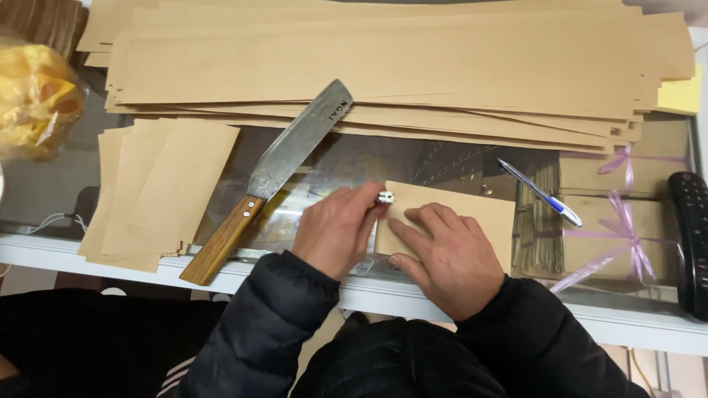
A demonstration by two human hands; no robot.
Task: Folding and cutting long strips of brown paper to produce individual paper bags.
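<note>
Pinching a small metal clip at the paper piece's left edge, left hand closed — right hand flat, open.

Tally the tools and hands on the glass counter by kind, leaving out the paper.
Hands: 2, left hand and right hand
Cleaver with wooden handle: 1
Blue-and-white pen: 1
Small metal stapler in the left hand: 1
Black remote: 1
Total: 6

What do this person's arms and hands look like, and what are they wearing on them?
Both arms are covered by the sleeves of a black padded jacket with a slightly shiny, quilted surface, ending at the wrists. The left hand and right hand are bare: no gloves, and no rings or watch that I can see. Nails look short and plain.
</note>
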